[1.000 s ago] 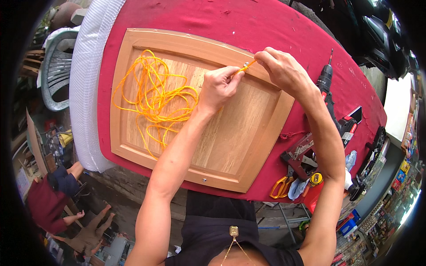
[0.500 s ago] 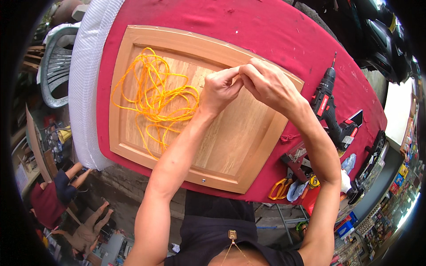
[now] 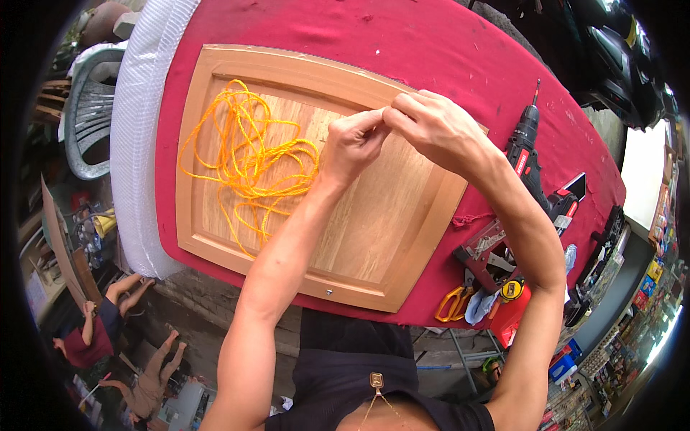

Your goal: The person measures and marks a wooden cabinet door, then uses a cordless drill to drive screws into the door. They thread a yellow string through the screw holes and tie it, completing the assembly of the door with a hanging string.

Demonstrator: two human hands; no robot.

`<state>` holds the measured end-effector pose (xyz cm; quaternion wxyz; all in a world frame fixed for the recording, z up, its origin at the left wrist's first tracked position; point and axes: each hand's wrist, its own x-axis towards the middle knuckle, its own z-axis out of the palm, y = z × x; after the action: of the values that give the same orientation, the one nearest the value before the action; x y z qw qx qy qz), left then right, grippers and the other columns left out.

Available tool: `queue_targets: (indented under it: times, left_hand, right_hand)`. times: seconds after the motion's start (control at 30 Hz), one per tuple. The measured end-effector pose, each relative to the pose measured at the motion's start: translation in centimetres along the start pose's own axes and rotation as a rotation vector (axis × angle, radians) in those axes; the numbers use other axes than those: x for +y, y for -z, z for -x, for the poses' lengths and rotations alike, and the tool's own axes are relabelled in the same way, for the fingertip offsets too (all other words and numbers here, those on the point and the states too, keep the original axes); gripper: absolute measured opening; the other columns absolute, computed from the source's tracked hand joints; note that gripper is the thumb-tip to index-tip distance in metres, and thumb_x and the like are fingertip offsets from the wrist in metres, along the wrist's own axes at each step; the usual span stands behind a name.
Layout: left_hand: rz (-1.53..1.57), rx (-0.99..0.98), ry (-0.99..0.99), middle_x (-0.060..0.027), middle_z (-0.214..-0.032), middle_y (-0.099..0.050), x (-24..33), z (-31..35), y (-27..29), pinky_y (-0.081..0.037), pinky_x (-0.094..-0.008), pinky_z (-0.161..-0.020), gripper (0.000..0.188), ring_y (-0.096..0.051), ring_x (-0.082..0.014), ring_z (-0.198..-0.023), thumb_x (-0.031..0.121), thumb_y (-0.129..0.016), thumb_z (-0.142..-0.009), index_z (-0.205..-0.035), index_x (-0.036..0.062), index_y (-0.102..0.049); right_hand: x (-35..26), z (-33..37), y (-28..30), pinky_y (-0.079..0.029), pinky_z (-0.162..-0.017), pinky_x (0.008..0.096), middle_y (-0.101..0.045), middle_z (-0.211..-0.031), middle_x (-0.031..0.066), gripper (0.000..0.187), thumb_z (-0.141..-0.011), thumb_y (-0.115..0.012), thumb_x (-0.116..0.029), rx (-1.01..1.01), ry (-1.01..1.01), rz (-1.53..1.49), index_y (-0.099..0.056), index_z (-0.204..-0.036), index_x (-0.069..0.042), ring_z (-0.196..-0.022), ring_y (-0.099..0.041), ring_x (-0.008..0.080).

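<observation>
My left hand (image 3: 352, 149) and my right hand (image 3: 440, 131) meet above the far right part of a wooden cabinet door (image 3: 359, 237). The fingers of both are pinched together and touching at the tips. Whatever they hold is too small or hidden to make out. To the left of my left hand, a loose tangle of yellow rope (image 3: 248, 165) lies on the door. Part of the rope passes out of sight behind my left forearm. A small metal knob (image 3: 329, 292) sits on the door's near frame.
The door rests on a red cloth-covered table (image 3: 345, 29). Right of it lie a cordless drill (image 3: 527, 154), a phone (image 3: 576, 187), orange-handled scissors (image 3: 453, 304) and a yellow tape measure (image 3: 512, 289). Bubble wrap (image 3: 136, 144) edges the left side. Two people (image 3: 90, 345) are at lower left.
My joined hands have shifted slightly left, still pinched together. My right elbow has swung a little outward to the right. The rope and door lie as before.
</observation>
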<state>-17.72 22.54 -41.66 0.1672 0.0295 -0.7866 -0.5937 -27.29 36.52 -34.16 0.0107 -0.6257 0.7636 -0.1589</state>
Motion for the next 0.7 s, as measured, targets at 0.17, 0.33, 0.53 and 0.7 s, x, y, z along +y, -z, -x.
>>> queue_targets:
  times: [0.17, 0.33, 0.53, 0.7]
  left_hand:
    - [0.015, 0.004, -0.033, -0.0029, -0.064, -0.056, 0.0, 0.0, -0.1, -0.038, -0.0220, -0.049, 0.016, -0.043, -0.0037, -0.056, 0.001, -0.066, -0.083, -0.099, -0.0004, -0.068]
    - [0.004, 0.019, -0.027, -0.0069, -0.068, -0.062, 0.2, 0.0, -0.2, -0.041, -0.0228, -0.051, 0.018, -0.048, -0.0052, -0.057, 0.001, -0.066, -0.081, -0.099, 0.0004, -0.068]
    - [-0.002, -0.037, -0.056, -0.0147, -0.076, -0.065, -0.1, 0.0, 0.2, -0.047, -0.0308, -0.054, 0.018, -0.062, -0.0210, -0.061, 0.003, -0.067, -0.081, -0.099, -0.0004, -0.067]
    - [0.037, 0.003, 0.025, -0.0104, -0.077, -0.067, -0.1, 0.1, -0.2, -0.046, -0.0266, -0.053, 0.016, -0.058, -0.0115, -0.060, 0.004, -0.066, -0.083, -0.099, 0.0000, -0.068]
  right_hand:
    - [0.2, 1.0, -0.7, -0.050, -0.061, 0.0362, -0.055, -0.077, 0.0099, 0.022, -0.069, -0.062, -0.001, 0.105, -0.007, -0.102, -0.057, -0.091, -0.001, -0.070, -0.059, 0.0257]
    - [-0.6, 0.6, -0.9, -0.050, -0.055, 0.0344, -0.058, -0.073, 0.0116, 0.016, -0.070, -0.065, 0.005, 0.203, -0.245, -0.348, -0.062, -0.085, 0.000, -0.063, -0.060, 0.0271]
    - [-3.6, -0.7, 0.3, -0.047, -0.053, 0.0383, -0.052, -0.066, 0.0115, 0.007, -0.069, -0.064, -0.001, 0.381, -0.387, -0.365, -0.056, -0.070, -0.001, -0.059, -0.057, 0.0302]
    - [-2.2, -1.7, 1.5, -0.049, -0.056, 0.0291, -0.061, -0.076, 0.0092, 0.011, -0.070, -0.064, 0.004, 0.568, -0.446, -0.378, -0.064, -0.081, 0.000, -0.062, -0.061, 0.0192]
